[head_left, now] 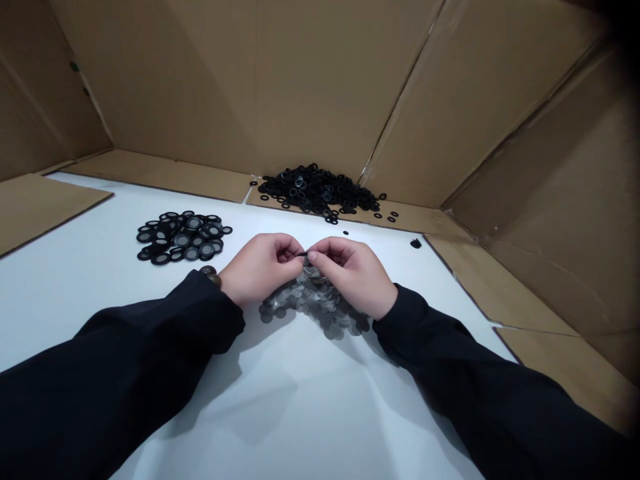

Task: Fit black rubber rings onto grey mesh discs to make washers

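Note:
My left hand point(260, 269) and my right hand point(350, 277) meet at the middle of the white table, their fingertips pinching a small black ring point(301, 254) from both sides. The ring is mostly hidden by my fingers. Just below my hands lies a loose heap of thin grey mesh discs point(315, 308). To the left sits a single layer of black rings with grey centres point(181, 237). Farther ahead is a large heap of black rubber rings point(317, 190).
Brown cardboard panels point(250, 87) line the back and sides around the white table top point(280, 400). A few stray black rings lie near the far heap, and a small black clump point(415, 244) sits near the right edge. Dark sleeves cover both my forearms.

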The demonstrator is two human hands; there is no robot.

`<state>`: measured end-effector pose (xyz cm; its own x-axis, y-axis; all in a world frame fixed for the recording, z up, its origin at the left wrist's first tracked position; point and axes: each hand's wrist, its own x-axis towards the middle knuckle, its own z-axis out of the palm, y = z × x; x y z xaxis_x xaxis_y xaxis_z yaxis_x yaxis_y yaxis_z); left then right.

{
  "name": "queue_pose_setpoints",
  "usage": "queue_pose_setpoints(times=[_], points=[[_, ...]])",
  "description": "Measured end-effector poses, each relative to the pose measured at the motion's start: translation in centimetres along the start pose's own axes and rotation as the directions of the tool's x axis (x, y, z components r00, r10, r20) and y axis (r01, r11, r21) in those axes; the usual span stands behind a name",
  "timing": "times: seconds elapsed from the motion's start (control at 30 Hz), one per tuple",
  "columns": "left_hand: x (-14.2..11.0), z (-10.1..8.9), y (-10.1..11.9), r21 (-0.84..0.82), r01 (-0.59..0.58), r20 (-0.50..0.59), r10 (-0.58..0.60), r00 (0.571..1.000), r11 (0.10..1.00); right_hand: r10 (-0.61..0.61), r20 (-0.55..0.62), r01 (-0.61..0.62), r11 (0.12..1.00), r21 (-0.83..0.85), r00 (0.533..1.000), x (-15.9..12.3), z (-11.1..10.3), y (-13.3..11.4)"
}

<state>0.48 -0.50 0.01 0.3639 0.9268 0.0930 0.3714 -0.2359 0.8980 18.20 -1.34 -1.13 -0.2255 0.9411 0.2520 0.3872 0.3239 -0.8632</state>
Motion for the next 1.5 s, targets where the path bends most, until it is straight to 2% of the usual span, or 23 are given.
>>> queue_pose_setpoints(times=[0.27, 0.57, 0.77, 1.0, 1.13, 1.27, 1.37, 1.5], points=[[0.0, 0.0, 0.6, -0.069, 0.062, 0.014, -0.061, 0.998, 0.996, -0.01, -0.034, 0.013, 0.996, 0.085, 0.999, -0.1, 0.5, -0.1], [0.1, 0.8, 0.4, 0.0, -0.03, -0.051, 0.03, 0.998, 1.0, -0.023, -0.038, 0.02, 0.996, -0.083, 0.999, -0.3, 0.5, -0.1], [0.0, 0.8, 0.9, 0.147, -0.092, -0.086, 0.106, 0.991, 0.985, -0.04, -0.054, 0.036, 0.997, -0.066, 0.998, -0.3, 0.6, -0.3], [0.0, 1.1, 0.8, 0.105, -0.069, -0.108, 0.08, 0.991, 0.992, -0.02, -0.028, 0.021, 1.0, 0.014, 0.999, -0.2, 0.7, -0.2], [0.2, 1.2, 0.7, 0.086, -0.08, -0.115, 0.089, 0.989, 0.993, -0.019, -0.06, 0.022, 0.999, 0.044, 0.998, -0.3, 0.8, -0.2], [0.0, 1.0, 0.9, 0.045, -0.034, -0.046, 0.036, 0.998, 0.998, 0.011, -0.068, -0.008, 0.999, 0.043, 0.998, -0.2, 0.7, 0.0], [-0.2, 0.6, 1.1, 0.044, 0.003, 0.019, -0.003, 1.0, 0.999, 0.054, 0.0, -0.054, 0.995, 0.081, 0.999, -0.2, 0.6, -0.1], [-0.3, 0.2, 1.0, 0.054, -0.005, 0.053, 0.002, 0.999, 0.999, 0.086, 0.064, -0.095, 0.986, 0.14, 0.994, -0.1, 0.4, -0.3]])
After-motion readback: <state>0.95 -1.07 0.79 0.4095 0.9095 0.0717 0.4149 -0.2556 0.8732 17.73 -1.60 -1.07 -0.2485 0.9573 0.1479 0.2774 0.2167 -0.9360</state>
